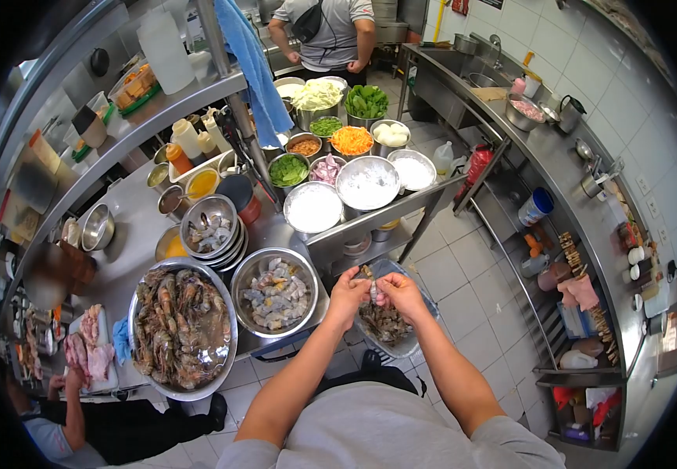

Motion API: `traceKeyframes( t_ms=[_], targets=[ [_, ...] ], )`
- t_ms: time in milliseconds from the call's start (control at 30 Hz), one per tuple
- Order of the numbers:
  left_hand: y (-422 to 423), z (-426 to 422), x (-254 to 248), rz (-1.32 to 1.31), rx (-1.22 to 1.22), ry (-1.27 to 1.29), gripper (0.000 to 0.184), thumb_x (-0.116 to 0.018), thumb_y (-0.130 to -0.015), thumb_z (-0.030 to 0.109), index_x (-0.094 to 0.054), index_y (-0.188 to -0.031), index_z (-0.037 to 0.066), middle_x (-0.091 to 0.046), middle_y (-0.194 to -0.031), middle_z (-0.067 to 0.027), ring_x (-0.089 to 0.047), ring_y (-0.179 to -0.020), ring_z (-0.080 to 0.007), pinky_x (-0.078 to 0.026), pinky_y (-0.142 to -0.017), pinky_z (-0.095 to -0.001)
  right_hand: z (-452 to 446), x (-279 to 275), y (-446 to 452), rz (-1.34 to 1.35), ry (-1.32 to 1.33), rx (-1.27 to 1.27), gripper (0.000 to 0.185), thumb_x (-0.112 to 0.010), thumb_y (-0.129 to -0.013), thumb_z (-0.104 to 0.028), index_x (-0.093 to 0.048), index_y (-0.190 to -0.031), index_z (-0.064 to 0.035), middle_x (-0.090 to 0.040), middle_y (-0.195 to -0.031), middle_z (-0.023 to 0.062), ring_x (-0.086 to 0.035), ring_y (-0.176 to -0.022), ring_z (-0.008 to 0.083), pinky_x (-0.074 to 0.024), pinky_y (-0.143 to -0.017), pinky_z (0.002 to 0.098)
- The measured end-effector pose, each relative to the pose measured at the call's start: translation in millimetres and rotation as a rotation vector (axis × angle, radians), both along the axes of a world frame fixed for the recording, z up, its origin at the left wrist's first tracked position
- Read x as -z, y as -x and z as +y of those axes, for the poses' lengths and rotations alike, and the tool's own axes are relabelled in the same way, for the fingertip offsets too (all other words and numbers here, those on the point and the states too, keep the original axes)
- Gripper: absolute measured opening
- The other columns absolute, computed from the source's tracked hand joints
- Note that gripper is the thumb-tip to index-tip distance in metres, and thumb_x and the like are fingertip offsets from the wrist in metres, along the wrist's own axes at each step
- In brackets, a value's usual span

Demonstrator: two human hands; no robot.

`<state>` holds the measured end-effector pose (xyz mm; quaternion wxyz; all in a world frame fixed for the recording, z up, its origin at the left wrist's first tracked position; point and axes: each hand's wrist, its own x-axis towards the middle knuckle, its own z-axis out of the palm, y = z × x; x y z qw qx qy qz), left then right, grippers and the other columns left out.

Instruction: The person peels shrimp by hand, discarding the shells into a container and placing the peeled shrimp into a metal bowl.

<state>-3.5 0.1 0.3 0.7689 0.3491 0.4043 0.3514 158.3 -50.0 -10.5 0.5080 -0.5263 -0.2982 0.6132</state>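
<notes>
My left hand [348, 297] and my right hand [402, 296] are close together, both pinching a small greyish shrimp [373, 292] between the fingertips. Directly below them is a clear plastic tub [427, 298] holding a heap of brownish shrimp heads and shells [386, 325]. Left of my hands, on the steel table, a metal bowl [314, 292] contains peeled grey shrimp [274, 294]. Beyond it lies a large metal basin [219, 361] with many whole, unpeeled shrimp [176, 324]. Fingers partly cover the shrimp I hold.
Stacked metal bowls [238, 248] stand behind the peeled shrimp. Ahead, a rack carries bowls of white powder [313, 208], shredded carrot [351, 141] and greens [367, 102]. A co-worker's hand [75, 378] is by raw meat [88, 348] at left; another person [326, 35] stands at the back.
</notes>
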Motion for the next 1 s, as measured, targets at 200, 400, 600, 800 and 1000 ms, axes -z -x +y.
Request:
traceKeyframes(
  t_ms=[200,400,600,800,1000],
  targets=[
    [5.2,-6.9,24.6,0.058,0.082,-0.069,0.038,-0.066,-0.094,0.012,-0.056,-0.128,-0.001,-0.064,-0.1,-0.0015,-0.058,-0.084,-0.0071,-0.047,-0.073,-0.0239,3.9,2.8,20.6,-0.087,-0.086,0.083,0.009,-0.064,-0.095,-0.011,-0.062,-0.094,-0.0016,-0.065,-0.076,0.0029,-0.063,-0.065,0.0101,-0.0524,-0.06,0.0247],
    [5.0,-14.1,26.4,0.301,0.035,-0.264,0.023,-0.058,-0.097,0.011,-0.063,-0.118,0.004,-0.065,-0.097,0.0002,-0.057,-0.083,-0.007,-0.046,-0.074,-0.0241,5.9,-0.3,29.8,-0.776,-0.152,0.033,0.01,-0.069,-0.086,-0.006,-0.06,-0.089,-0.0008,-0.065,-0.073,0.0055,-0.061,-0.055,0.0102,-0.0488,-0.049,0.0259],
    [8.4,-12.6,31.0,0.229,0.023,-0.241,0.022,-0.051,-0.099,0.009,-0.061,-0.118,0.005,-0.064,-0.101,-0.0003,-0.057,-0.089,-0.0091,-0.046,-0.079,-0.0261,10.8,16.2,18.3,-0.605,-0.06,0.108,0.012,-0.067,-0.085,-0.004,-0.056,-0.089,-0.0023,-0.062,-0.069,0.0055,-0.057,-0.049,0.0105,-0.0463,-0.044,0.0262],
    [21.3,-5.2,18.6,-0.048,0.06,0.01,0.025,-0.05,-0.102,0.016,-0.056,-0.125,0.012,-0.061,-0.113,-0.0015,-0.058,-0.1,-0.0132,-0.048,-0.085,-0.0317,0.9,5.4,-6.5,-0.074,0.062,-0.025,0.021,-0.055,-0.09,-0.003,-0.06,-0.111,-0.0028,-0.064,-0.104,0.0018,-0.059,-0.084,0.0083,-0.0486,-0.071,0.0244],
    [12.9,-9.6,15.9,-0.033,0.095,0.017,0.026,-0.047,-0.104,0.019,-0.055,-0.128,0.016,-0.061,-0.115,-0.002,-0.058,-0.101,-0.0129,-0.048,-0.082,-0.0318,-6.3,8.9,4.9,-0.724,-0.325,-0.202,0.019,-0.069,-0.088,-0.012,-0.068,-0.105,-0.0037,-0.066,-0.098,0.0036,-0.06,-0.087,0.0085,-0.0489,-0.076,0.0274]
  ],
)
